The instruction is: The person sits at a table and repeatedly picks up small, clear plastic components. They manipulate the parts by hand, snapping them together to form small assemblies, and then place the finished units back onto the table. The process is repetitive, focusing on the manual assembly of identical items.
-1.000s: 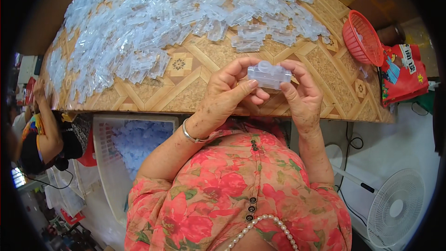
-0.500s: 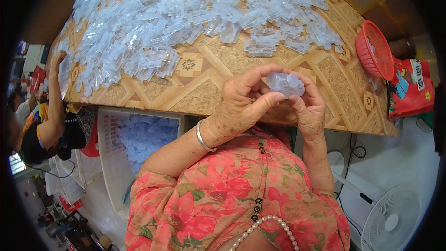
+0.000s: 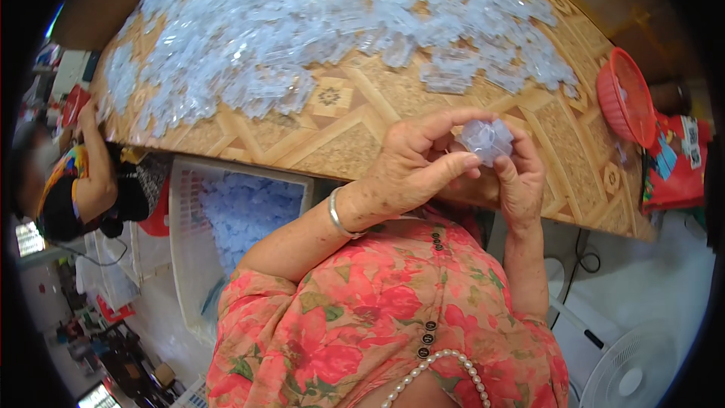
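Close to the table's front edge I hold a small clear, bluish plastic piece between both hands. My left hand, with a silver bangle at its wrist, grips it from the left with thumb and bent fingers. From the other side my right hand closes on it, thumb at its lower edge. The fingers partly cover the piece, so whether it is one part or several pressed together cannot be told. Beyond my hands a wide heap of flat clear plastic pieces spreads over the patterned table.
A white crate with bluish plastic pieces stands below the table at my left. Right of the heap sit a red plastic basket and a red bag. A white fan stands lower right. Another person works at far left.
The plastic piece has been turned between my fingers and shows a more angular side. The whole view has shifted slightly. At far left the other person's raised arm has come down.
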`<state>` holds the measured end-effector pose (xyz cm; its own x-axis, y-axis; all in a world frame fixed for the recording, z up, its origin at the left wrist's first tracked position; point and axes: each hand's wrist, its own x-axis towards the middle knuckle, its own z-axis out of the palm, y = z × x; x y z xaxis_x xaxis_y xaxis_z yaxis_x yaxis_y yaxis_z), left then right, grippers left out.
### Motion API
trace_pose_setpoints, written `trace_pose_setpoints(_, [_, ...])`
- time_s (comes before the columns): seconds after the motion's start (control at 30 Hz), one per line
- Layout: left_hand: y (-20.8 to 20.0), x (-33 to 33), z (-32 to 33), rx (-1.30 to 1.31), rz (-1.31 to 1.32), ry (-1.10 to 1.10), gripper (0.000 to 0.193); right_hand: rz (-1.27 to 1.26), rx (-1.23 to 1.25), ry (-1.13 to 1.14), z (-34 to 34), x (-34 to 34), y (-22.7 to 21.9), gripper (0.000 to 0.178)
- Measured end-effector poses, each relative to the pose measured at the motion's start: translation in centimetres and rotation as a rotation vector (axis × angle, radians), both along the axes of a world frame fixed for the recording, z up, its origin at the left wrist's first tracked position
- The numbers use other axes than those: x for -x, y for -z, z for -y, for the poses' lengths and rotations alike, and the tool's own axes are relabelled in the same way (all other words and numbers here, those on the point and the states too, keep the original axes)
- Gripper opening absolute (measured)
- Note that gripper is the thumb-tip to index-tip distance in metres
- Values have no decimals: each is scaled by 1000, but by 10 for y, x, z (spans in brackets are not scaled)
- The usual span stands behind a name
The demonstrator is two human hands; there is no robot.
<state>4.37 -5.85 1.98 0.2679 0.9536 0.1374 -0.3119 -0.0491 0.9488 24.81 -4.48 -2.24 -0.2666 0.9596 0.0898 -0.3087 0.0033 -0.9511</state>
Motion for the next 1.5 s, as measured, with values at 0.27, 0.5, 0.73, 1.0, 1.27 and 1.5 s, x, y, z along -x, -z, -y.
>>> trace_pose_setpoints(0.27, [-1,-1,-9,114,21,137,38,-141,39,-93,-3,-12,4,57])
trace_pose_setpoints(0.5, [2,-5,-10,95,37,93,41,53,-292,301,-3,8,-7,65])
trace_pose_setpoints(0.73, [17,-16,-12,39,14,-19,39,483,-562,244,-1,14,-9,73])
trace_pose_setpoints(1.0, [27,-14,-14,64,16,-5,37,488,-545,194,-4,12,-13,64])
trace_pose_setpoints(1.27, [16,-9,-16,46,-28,41,44,365,-566,253,-4,8,-7,50])
trace_pose_setpoints(1.5, [12,-5,-15,280,133,234,64,569,-779,227,-11,3,-13,46])
